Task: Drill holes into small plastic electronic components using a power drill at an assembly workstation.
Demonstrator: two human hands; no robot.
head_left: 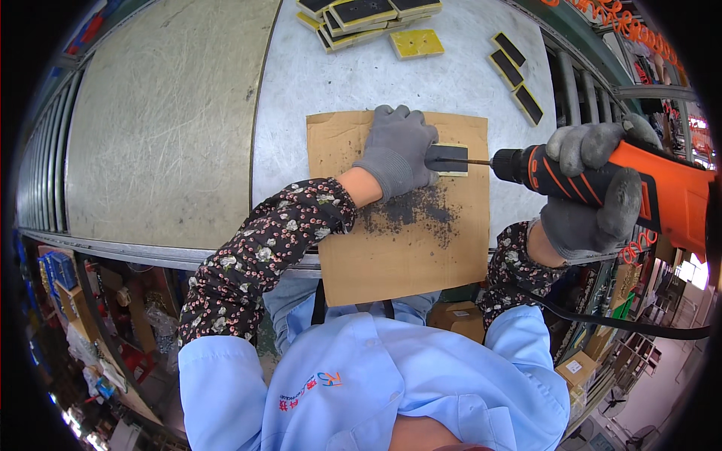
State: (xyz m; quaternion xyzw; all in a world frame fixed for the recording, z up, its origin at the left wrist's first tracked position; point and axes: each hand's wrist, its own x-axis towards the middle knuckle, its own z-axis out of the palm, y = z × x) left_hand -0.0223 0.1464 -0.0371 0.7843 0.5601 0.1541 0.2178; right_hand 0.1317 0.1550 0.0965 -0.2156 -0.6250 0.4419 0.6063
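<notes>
Okay, left hand (398, 146) holds dark block (454, 152) at its 3 o'clock. Right hand (620, 199), block at its 9 o'clock, grips drill (556, 174).

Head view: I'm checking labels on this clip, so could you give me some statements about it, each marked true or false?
1. The right hand holds an orange and black drill. True.
2. The left hand is bare. False: it wears a gray glove.
3. The drill's bit points toward the picture's left. True.
4. The pile of blocks lies on the cardboard. False: it lies on the tabletop, beyond the cardboard.
5. Dark crumbs are scattered on the cardboard. True.
6. The three narrow strips lie left of the pile. False: they lie to its right.
</notes>
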